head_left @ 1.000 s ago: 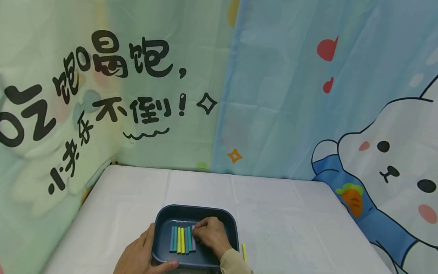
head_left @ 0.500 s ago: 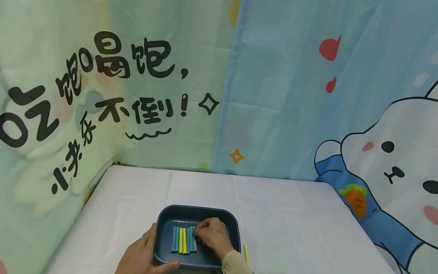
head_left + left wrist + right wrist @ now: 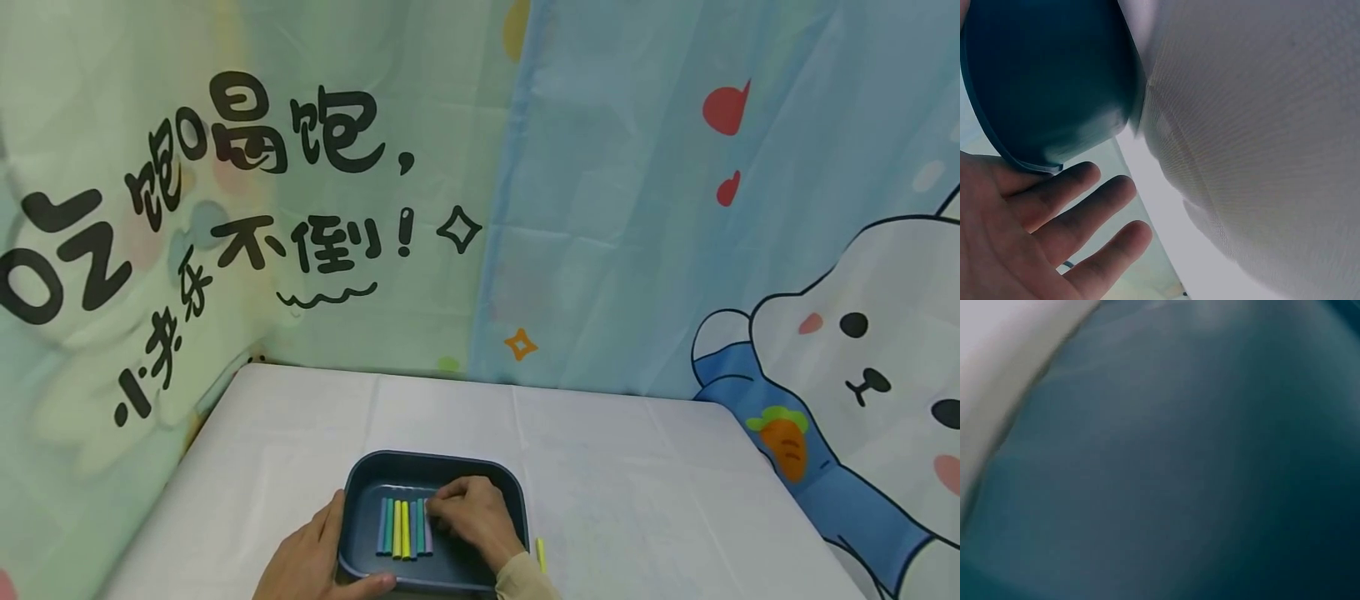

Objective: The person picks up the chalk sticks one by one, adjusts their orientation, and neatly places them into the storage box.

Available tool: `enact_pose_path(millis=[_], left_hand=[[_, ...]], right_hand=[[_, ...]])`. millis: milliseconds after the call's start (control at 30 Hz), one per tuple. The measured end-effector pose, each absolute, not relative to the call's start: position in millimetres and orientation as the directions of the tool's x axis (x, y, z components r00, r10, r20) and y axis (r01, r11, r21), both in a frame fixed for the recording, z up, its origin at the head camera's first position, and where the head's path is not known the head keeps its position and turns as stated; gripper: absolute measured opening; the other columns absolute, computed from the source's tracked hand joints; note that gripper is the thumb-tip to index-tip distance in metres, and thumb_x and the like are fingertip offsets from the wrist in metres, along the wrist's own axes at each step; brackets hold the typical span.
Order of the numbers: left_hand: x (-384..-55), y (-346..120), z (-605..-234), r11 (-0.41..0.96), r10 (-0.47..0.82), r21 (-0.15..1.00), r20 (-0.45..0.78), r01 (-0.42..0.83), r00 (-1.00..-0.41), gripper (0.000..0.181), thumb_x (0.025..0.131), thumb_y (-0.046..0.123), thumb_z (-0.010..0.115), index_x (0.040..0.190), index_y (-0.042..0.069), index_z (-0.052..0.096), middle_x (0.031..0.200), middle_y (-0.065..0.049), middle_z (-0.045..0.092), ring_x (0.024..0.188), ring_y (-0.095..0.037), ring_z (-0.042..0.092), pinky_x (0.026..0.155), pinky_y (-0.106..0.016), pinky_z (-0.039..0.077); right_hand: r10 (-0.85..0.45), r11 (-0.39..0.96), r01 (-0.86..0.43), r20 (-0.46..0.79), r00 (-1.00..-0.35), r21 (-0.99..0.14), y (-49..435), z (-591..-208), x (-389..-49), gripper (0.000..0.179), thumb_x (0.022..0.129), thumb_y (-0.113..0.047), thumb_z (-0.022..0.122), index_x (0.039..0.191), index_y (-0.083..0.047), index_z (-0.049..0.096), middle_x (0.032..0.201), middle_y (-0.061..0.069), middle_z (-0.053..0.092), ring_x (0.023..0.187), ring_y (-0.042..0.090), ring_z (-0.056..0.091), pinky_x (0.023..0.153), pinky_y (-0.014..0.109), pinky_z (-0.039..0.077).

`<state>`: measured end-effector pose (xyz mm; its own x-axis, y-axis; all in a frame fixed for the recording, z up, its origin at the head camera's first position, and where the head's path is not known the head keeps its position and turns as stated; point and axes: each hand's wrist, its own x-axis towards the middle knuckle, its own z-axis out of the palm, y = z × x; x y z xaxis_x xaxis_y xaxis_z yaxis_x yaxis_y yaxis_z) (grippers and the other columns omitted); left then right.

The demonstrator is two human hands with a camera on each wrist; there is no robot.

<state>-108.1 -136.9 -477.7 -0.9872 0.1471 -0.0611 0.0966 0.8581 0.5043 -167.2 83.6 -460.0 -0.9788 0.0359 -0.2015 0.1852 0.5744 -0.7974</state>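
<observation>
A dark blue rectangular tray [image 3: 457,575] lies on the white-covered table. Inside it, thin sticks form a side-by-side row: several in blue-purple and teal, with two yellow sticks [image 3: 401,530] in the middle. At the row's right end is a purple stick [image 3: 428,537], its far end pinched by my right hand [image 3: 474,515]. My left hand [image 3: 303,550] rests against the tray's near left corner, thumb along the near rim. In the left wrist view its fingers [image 3: 1094,212] are spread and fairly straight, touching the rim. Only blurred blue tray floor [image 3: 1147,456] fills most of the right wrist view.
A loose yellow stick [image 3: 540,554] lies on the table just right of the tray, beside the right sleeve [image 3: 525,577]. Printed cloth curtains [image 3: 600,208] hang behind and to the left of the white tabletop [image 3: 600,475]. A pale knitted garment [image 3: 1260,125] is close by the left wrist.
The purple stick under my right fingers has shifted slightly left, closer to its teal neighbour. The left hand stays at the tray corner. The head view has shifted slightly.
</observation>
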Motion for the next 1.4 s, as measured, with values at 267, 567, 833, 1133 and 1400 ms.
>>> enact_pose_path(millis=[267, 567, 833, 1133, 1400], left_hand=[[-108.8, -136.2, -477.0, 0.86, 0.142, 0.502, -0.074, 0.087, -0.987, 0.133, 0.069, 0.09, 0.061, 0.155, -0.007, 0.03, 0.142, -0.025, 0.052, 0.115, -0.037, 0.061, 0.093, -0.057, 0.053], [-106.7, -135.6, -477.7, 0.858, 0.123, 0.508, -0.051, 0.081, -0.991, 0.134, 0.068, 0.092, 0.059, 0.155, -0.006, 0.031, 0.143, -0.025, 0.052, 0.115, -0.038, 0.061, 0.092, -0.058, 0.053], [-107.0, -134.9, -478.6, 0.853, 0.125, 0.514, -0.039, 0.088, -0.991, 0.133, 0.068, 0.092, 0.059, 0.155, -0.005, 0.031, 0.145, -0.024, 0.051, 0.116, -0.038, 0.061, 0.092, -0.058, 0.053], [-107.9, -135.4, -479.0, 0.847, 0.14, 0.518, -0.004, 0.117, -0.99, 0.129, 0.069, 0.088, 0.064, 0.155, -0.003, 0.033, 0.14, -0.023, 0.055, 0.111, -0.034, 0.063, 0.089, -0.053, 0.055], [-106.9, -134.7, -479.4, 0.848, 0.146, 0.515, 0.001, 0.125, -0.989, 0.128, 0.069, 0.087, 0.065, 0.154, -0.004, 0.033, 0.138, -0.023, 0.056, 0.109, -0.032, 0.064, 0.087, -0.052, 0.056]], right_hand=[[0.024, 0.586, 0.157, -0.177, -0.984, -0.795, 95.1, -455.6, -162.8, 0.023, 0.082, -0.022, 0.081, 0.094, -0.005, 0.073, 0.075, 0.0, 0.07, 0.063, 0.013, 0.064, 0.058, 0.031, 0.054], [0.061, 0.563, 0.165, -0.159, -0.985, -0.81, 107.4, -444.0, -162.4, 0.027, 0.083, -0.023, 0.079, 0.1, -0.002, 0.075, 0.081, 0.002, 0.07, 0.066, 0.014, 0.064, 0.061, 0.032, 0.056], [0.066, 0.513, 0.167, -0.156, -0.986, -0.842, 120.4, -434.3, -158.5, 0.03, 0.085, -0.025, 0.077, 0.105, -0.002, 0.075, 0.084, 0.002, 0.071, 0.071, 0.017, 0.066, 0.065, 0.035, 0.058], [0.013, 0.452, 0.145, -0.157, -0.988, -0.88, 143.5, -421.2, -156.3, 0.036, 0.091, -0.028, 0.076, 0.114, -0.001, 0.072, 0.092, 0.005, 0.072, 0.081, 0.027, 0.071, 0.073, 0.042, 0.059], [0.096, 0.414, 0.197, -0.173, -0.98, -0.889, 159.7, -416.8, -154.8, 0.038, 0.09, -0.029, 0.077, 0.116, -0.002, 0.072, 0.097, 0.007, 0.071, 0.08, 0.024, 0.07, 0.073, 0.04, 0.059]])
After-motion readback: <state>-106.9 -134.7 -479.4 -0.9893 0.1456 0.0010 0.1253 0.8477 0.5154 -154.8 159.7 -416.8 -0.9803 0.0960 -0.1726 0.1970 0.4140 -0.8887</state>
